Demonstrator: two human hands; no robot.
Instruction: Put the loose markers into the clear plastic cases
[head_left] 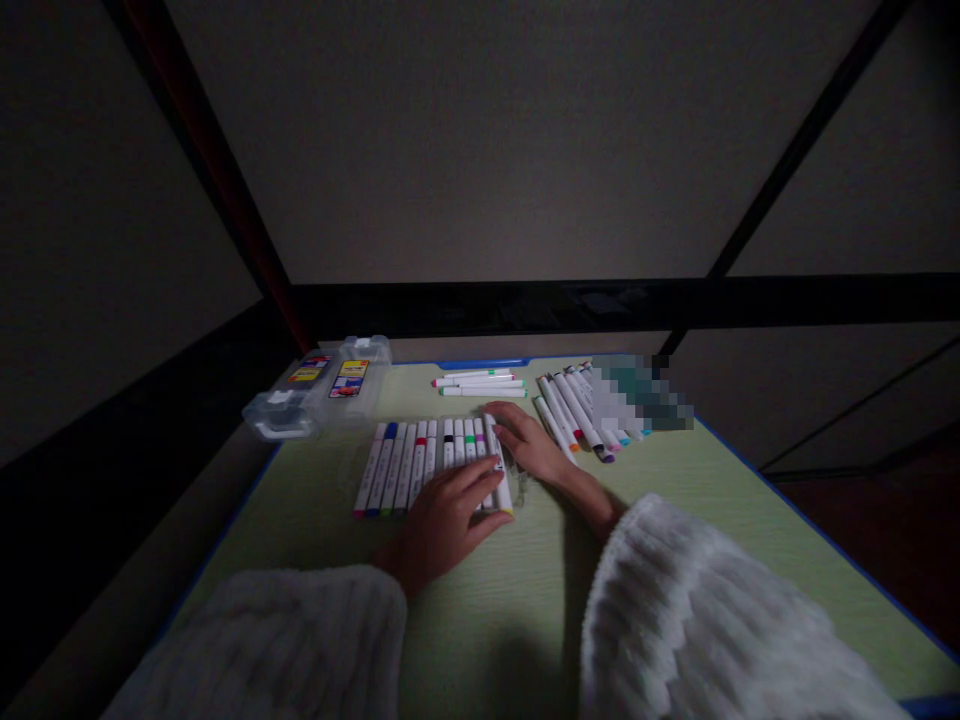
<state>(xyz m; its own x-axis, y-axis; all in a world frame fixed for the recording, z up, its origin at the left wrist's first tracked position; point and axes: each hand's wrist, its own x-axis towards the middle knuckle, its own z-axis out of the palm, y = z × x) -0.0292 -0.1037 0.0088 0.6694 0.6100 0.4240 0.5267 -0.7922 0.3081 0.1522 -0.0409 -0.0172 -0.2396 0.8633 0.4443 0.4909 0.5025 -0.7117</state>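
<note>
A row of white markers [401, 465] with coloured ends lies side by side in front of me, apparently in a clear tray whose edge barely shows. Across the row's right part rests my left hand [454, 505], its fingers stretched out and the thumb near the lower end of the last marker. That end marker [505, 490] has a yellow lower tip and looks slightly raised. Around its upper end curl the fingers of my right hand [529, 445], coming in from the right. The right palm hides part of the tray's edge.
A clear plastic case [285, 412] with bright labels extends over the table's [675, 590] back left corner. Several loose markers [484, 384] lie at the back. More form a pile [574, 405] at the right, partly covered by a pixelated patch. A wall stands behind.
</note>
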